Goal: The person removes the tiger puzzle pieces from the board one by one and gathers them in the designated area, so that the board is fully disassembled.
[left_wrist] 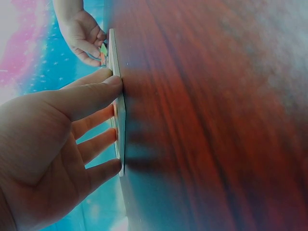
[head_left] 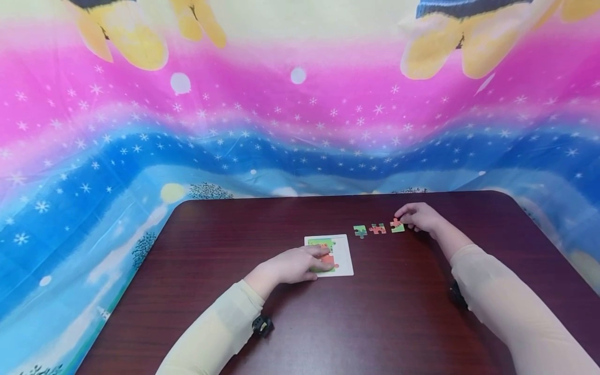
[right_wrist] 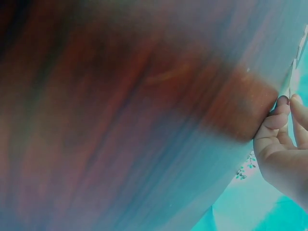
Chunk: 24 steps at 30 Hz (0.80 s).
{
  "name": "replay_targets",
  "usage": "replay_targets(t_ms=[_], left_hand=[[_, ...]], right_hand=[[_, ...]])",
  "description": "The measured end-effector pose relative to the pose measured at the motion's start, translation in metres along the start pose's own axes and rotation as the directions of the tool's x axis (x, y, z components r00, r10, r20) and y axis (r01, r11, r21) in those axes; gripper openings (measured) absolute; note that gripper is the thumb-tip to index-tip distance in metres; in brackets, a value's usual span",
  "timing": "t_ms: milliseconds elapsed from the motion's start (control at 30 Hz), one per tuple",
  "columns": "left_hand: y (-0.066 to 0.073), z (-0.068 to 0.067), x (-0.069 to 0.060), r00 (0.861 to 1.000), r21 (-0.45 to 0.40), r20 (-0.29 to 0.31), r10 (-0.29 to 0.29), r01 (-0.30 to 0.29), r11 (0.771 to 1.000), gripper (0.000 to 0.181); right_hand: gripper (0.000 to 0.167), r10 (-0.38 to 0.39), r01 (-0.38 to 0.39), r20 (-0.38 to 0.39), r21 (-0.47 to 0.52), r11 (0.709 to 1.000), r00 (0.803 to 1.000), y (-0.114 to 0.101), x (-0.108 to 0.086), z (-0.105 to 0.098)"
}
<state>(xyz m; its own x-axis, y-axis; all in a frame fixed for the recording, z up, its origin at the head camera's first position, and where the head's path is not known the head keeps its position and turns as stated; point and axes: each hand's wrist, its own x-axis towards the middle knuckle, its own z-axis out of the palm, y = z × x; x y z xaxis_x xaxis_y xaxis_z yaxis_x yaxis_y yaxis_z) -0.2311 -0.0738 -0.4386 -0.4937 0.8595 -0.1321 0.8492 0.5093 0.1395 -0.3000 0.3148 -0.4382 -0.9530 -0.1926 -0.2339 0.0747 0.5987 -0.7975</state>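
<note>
A white-framed puzzle board (head_left: 346, 255) lies on the table, its left part filled with green and orange picture pieces. My left hand (head_left: 297, 264) rests on the board with fingers extended over those pieces; in the left wrist view the thumb (left_wrist: 94, 98) touches the near edge. To the right, my right hand (head_left: 421, 216) pinches a green and orange puzzle piece (head_left: 397, 225) between thumb and fingertips. That piece (left_wrist: 103, 49) looks tilted up in the left wrist view. Left of it lie an orange puzzle piece (head_left: 377, 229) and a green puzzle piece (head_left: 360, 231), apart from the board.
The dark red-brown wooden table (head_left: 365, 323) has rounded far corners. A colourful cloth backdrop (head_left: 300, 114) with snowflakes hangs behind and beside it. A small black device (head_left: 262, 326) is strapped to the left wrist, another (head_left: 457, 295) to the right.
</note>
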Motion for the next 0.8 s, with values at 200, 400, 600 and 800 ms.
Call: replay_targets(t_ms=[200,400,600,800], left_hand=[[0.0006,0.0004,-0.0005,1.0,-0.003,0.009,-0.009,0.009,1.0,0.047],[0.0001,-0.0007,-0.0006,1.0,-0.001,-0.001,0.003,-0.003,1.0,0.047],[0.0003,-0.0017,-0.0011,1.0,-0.011,-0.003,0.001,-0.001,1.0,0.047],[0.0004,-0.0007,0.0003,1.0,-0.007,0.01,-0.012,0.012,1.0,0.047]], right_hand=[[0.027,0.004,-0.004,-0.009,0.005,1.0,1.0,0.0006,0.0003,0.0002],[0.03,0.013,-0.013,-0.008,0.019,1.0,1.0,-0.0003,-0.0001,-0.0009],[0.032,0.015,-0.014,-0.006,0.026,1.0,1.0,-0.0027,-0.0027,-0.0025],[0.034,-0.001,0.001,-0.005,0.063,0.998,1.0,-0.0065,-0.0058,-0.0006]])
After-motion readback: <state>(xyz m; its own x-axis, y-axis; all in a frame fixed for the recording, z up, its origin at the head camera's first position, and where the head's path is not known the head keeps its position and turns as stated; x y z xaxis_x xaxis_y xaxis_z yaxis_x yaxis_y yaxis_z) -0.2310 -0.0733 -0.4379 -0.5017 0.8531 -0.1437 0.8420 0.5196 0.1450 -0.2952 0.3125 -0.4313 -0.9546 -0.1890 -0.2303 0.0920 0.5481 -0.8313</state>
